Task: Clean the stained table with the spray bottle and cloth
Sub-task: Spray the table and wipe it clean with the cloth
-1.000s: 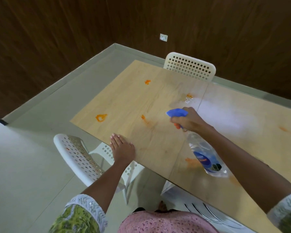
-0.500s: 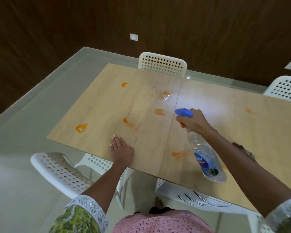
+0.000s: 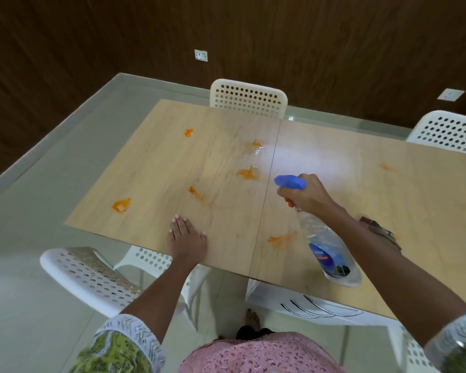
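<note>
A light wooden table [image 3: 334, 189] carries several orange stains, among them a stain [image 3: 121, 205] at the left and a smeared, wet-looking stain [image 3: 246, 172] near the centre seam. My right hand [image 3: 306, 195] grips the neck of a clear spray bottle [image 3: 328, 249] with a blue nozzle, held above the table and pointing left at the central stains. My left hand [image 3: 187, 239] lies flat on the near table edge, fingers spread, holding nothing. A dark cloth [image 3: 379, 230] shows partly behind my right forearm.
White perforated chairs stand around the table: a chair [image 3: 249, 98] at the far side, a chair [image 3: 449, 131] at the far right, a chair [image 3: 92, 275] at the near left, and a white chair [image 3: 307, 305] tucked under the near edge. Dark wood walls close the room.
The view has swung right and back, showing more of the table. My right hand with the bottle shifted slightly right; a wet sheen lies on the central stains. My left hand stayed put.
</note>
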